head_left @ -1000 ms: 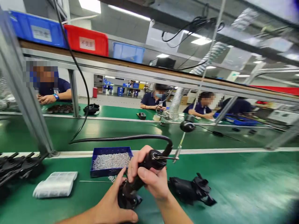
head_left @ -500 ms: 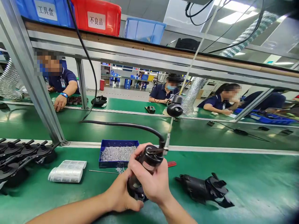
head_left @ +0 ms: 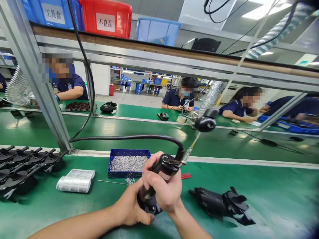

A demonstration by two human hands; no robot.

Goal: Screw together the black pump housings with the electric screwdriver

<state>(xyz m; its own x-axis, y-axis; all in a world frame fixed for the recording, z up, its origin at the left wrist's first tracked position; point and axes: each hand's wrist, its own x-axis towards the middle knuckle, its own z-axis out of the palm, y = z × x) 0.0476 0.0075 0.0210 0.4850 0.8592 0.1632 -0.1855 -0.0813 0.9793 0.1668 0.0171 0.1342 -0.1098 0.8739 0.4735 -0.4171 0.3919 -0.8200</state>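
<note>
My right hand [head_left: 163, 187] is wrapped round a black power screwdriver [head_left: 168, 166], which leans with its cable end up and to the right. Below it, my left hand [head_left: 132, 205] grips a black part [head_left: 152, 208] at the tool's lower end; most of that part is hidden by my hands. The tool's tip cannot be seen. A cord with a black ball-shaped piece [head_left: 205, 124] runs up from the top of the tool. Behind my hands sits a blue tray [head_left: 109, 171] of small metal pieces, with a few loose ones [head_left: 130, 181] in front.
Black assemblies [head_left: 15, 176] stand at the left, beside a roll of labels [head_left: 77, 181] and a thin rod [head_left: 112, 182]. Another black assembly [head_left: 221, 202] lies at the right. A red item [head_left: 185, 176] is behind my right hand. Several people sit across the bench, beyond a metal frame [head_left: 42, 79].
The tool's top has tilted right, and its cord and black ball-shaped piece have swung right. The view has shifted slightly. Across the bench, the left person's arm has drawn back.
</note>
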